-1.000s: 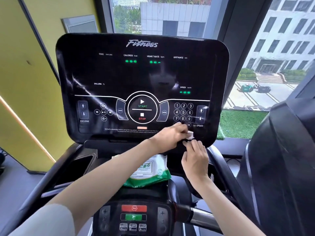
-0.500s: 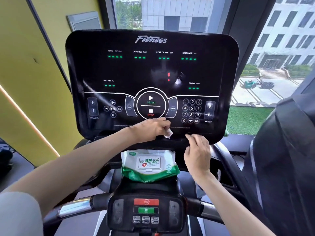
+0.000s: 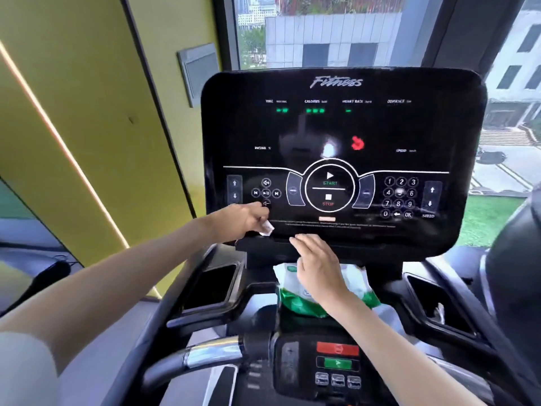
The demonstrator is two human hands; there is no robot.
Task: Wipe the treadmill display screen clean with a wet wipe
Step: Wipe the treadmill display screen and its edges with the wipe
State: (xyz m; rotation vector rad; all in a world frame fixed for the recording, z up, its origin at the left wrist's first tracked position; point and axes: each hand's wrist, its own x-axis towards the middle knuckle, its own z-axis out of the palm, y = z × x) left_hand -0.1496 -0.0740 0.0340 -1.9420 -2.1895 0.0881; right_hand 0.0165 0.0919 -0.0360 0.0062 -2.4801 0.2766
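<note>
A gym in a city building: a treadmill console (image 3: 342, 136) marked "Fitness" with start, stop and speed keys, another dark machine (image 3: 515, 273) at right, a yellow wall (image 3: 73, 112), tall windows (image 3: 322, 33) facing office blocks.

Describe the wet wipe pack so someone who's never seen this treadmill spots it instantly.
Find the big black display screen. Directly below it, between two dark side pockets, sits the wet wipe pack, partly under the right hand. It alone is soft, white and green.

A wipe (image 3: 267, 228) is pinched by the left hand (image 3: 243, 218) at the lower left of the screen (image 3: 336, 130); the right hand (image 3: 317, 265) is laid flat just below the screen, over a pack (image 3: 298, 303).
</note>
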